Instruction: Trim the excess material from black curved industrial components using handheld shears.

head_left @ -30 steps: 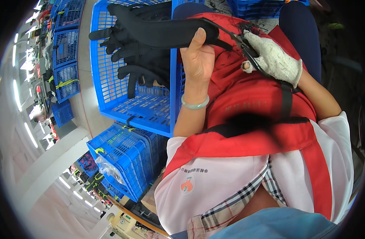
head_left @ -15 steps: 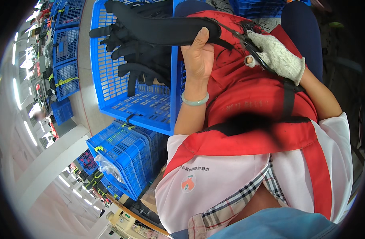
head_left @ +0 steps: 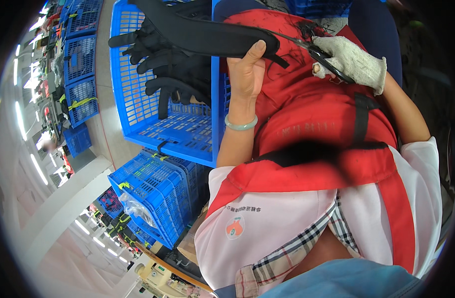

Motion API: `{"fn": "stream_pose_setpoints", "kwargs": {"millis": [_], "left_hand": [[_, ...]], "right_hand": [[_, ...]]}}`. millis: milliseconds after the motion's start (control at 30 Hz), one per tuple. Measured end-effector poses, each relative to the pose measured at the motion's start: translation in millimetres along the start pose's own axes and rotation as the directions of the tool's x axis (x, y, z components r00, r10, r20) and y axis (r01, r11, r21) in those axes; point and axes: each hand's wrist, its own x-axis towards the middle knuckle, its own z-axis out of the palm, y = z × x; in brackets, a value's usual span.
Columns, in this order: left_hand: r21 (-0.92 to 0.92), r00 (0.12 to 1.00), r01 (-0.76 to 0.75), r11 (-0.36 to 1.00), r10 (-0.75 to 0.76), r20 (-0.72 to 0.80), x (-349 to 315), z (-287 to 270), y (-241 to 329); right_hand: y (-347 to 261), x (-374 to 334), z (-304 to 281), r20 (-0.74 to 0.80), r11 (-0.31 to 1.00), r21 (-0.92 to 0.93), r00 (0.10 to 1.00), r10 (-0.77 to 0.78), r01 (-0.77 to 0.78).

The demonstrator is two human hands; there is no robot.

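My left hand grips the rounded end of a black padded strap, thumb on top and fingers beneath. From there the strap reaches left over the blue crate. A short black webbing tail sticks out below its end. My right hand, in a white knitted glove with a bare fingertip showing, is closed round the black handles of scissors. The blades point left and lie along the strap's rounded edge; whether they touch it I cannot tell. Dark thread scraps lie on the red apron over my lap.
A blue plastic crate at my left holds several similar black straps. More blue crates stand behind it, one with clear plastic in it. Stacked blue crates line the far left. Another blue crate is at the top.
My right hand and the scissors have shifted slightly to the right and up. The strap end has moved a little to the right and down in my left hand.
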Motion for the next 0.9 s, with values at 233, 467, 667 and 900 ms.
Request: {"fn": "stream_pose_setpoints", "kwargs": {"millis": [233,467,667,900], "left_hand": [[-0.006,0.999,0.031,0.999,-0.031,-0.008,-1,14,-19],[-0.178,0.997,0.045,0.983,-0.056,-0.055,6,-2,-4],[-0.115,0.965,0.019,0.993,-0.048,-0.259,21,-44,44],[0.025,0.983,0.002,1.0,0.002,-0.185,26,-35,43]], "right_hand": [[-6,18,18,-0.389,0.928,0.187,0.892,-0.231,0.322],[-2,23,17,-0.372,0.951,-0.047,0.878,-0.302,0.307],[21,-1,-11,-0.201,0.978,0.082,0.965,-0.171,0.19],[39,-8,-21,-0.195,0.984,0.154,0.979,-0.058,0.089]]}}
